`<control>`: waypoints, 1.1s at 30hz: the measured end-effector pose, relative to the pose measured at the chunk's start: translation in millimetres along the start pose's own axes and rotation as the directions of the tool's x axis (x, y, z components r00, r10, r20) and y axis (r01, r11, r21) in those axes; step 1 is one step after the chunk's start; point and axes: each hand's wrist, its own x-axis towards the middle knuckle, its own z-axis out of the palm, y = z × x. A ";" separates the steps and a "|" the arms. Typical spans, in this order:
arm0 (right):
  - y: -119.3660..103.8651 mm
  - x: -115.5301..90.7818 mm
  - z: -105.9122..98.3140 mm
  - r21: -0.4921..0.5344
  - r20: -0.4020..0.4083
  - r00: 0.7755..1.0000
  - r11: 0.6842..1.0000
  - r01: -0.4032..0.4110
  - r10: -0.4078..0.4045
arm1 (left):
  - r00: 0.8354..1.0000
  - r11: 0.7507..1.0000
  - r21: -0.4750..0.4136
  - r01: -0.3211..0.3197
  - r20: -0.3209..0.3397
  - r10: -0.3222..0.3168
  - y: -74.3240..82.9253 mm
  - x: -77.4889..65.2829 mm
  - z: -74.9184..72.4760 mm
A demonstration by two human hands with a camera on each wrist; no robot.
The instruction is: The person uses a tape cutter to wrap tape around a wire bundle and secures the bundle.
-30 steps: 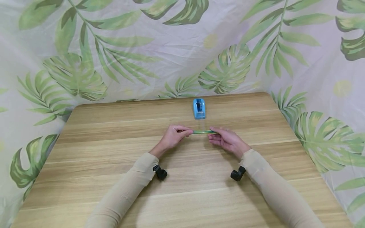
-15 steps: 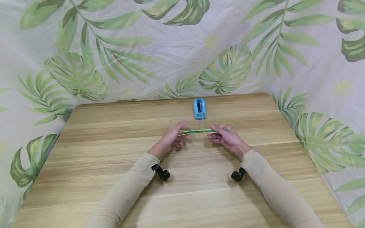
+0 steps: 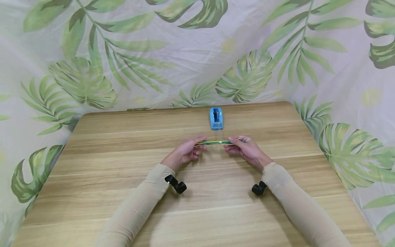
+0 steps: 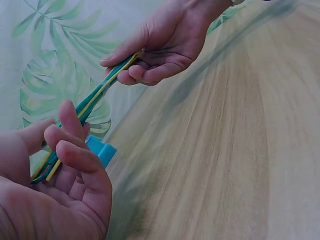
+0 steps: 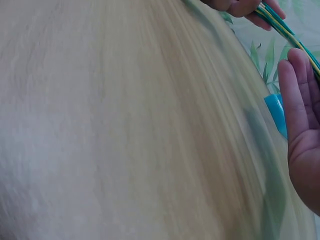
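A thin bundle of green and yellow wires [image 3: 213,142] is stretched between the two hands above the table. My left hand [image 3: 186,151] grips its left end, and in the left wrist view the wire ends [image 4: 50,172] show between thumb and fingers. My right hand [image 3: 249,150] pinches the other end between thumb and fingers, the short wire tips poking out past it. A clear strip of tape [image 3: 220,134] runs from the blue tape dispenser [image 3: 216,119] to the middle of the bundle, where a shiny patch shows. In the right wrist view the right thumb is hidden.
The wooden table [image 3: 213,219] ends at a back edge just behind the dispenser. A leaf-printed cloth [image 3: 139,51] hangs behind and along the sides. Small black cameras [image 3: 176,184] sit at both wrists over beige sleeves.
My left hand let go of its pinch near the bundle's middle, shifted left with fingers spread, then closed around the left end. The right hand has kept its hold almost in place.
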 end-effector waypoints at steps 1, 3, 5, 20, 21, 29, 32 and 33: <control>0.1 0.2 -0.6 -0.009 0.005 1.000 1.000 0.005 -0.005 | 1.000 1.000 0.001 -0.003 -0.003 0.003 -0.2 -0.2 0.1; -0.2 0.4 -1.1 -0.028 0.015 1.000 1.000 0.012 -0.011 | 1.000 1.000 0.011 -0.014 -0.005 0.014 -0.3 -0.7 -0.1; -1.0 0.6 -0.9 -0.041 0.012 1.000 0.999 0.008 -0.007 | 1.000 0.999 0.026 -0.027 -0.008 0.028 -0.5 -1.0 -0.6; -5.5 1.7 6.4 0.138 -0.041 0.983 0.975 -0.174 0.182 | 0.989 0.989 0.040 -0.146 -0.013 0.146 1.0 1.3 -3.9; -5.4 1.8 8.1 0.172 -0.055 0.979 0.967 -0.186 0.198 | 0.988 0.988 0.039 -0.151 -0.016 0.151 1.2 1.4 -3.7; -2.4 0.9 24.2 0.369 -0.173 0.943 0.907 -0.205 0.284 | 0.978 0.977 0.048 -0.210 0.003 0.210 0.6 1.9 -4.9; -0.1 0.3 28.7 0.407 -0.210 0.929 0.891 -0.201 0.306 | 0.971 0.967 0.088 -0.240 0.005 0.240 -1.6 3.7 -5.7; 0.8 0.2 29.9 0.420 -0.222 0.923 0.885 -0.201 0.315 | 0.968 0.962 0.108 -0.250 0.004 0.251 -2.3 4.2 -5.8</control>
